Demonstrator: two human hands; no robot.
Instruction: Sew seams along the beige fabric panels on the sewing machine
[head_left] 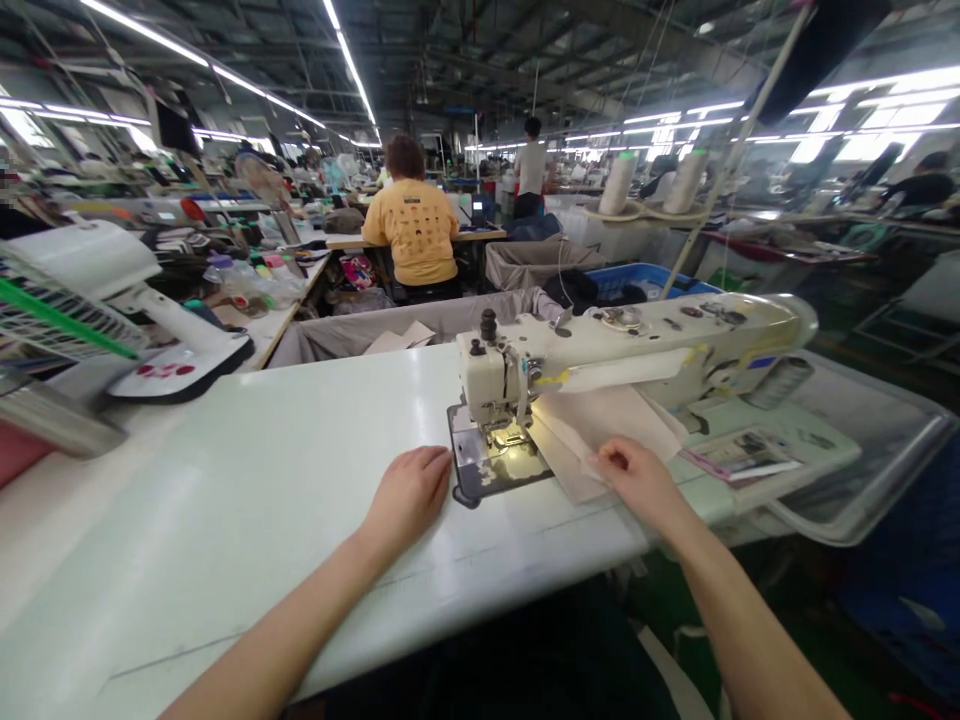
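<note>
A cream sewing machine (495,385) stands on the pale table, its lamp lighting the metal needle plate (469,455). My left hand (411,490) lies on the tabletop, fingers stretched toward the plate's left edge, with nothing seen in it. Under the machine's arm, right of the needle, rests a beige fabric piece (577,480) with folded layers. My right hand (637,480) pinches the near edge of this fabric between thumb and forefinger. The undersides of the left fingers are hidden.
A thread cone (780,383) and a small booklet (742,455) sit at the machine's right. Behind the table are cloth-lined bins (465,312) and a blue crate (637,275). A white fan (172,300) stands left. A person in yellow (412,235) sits ahead.
</note>
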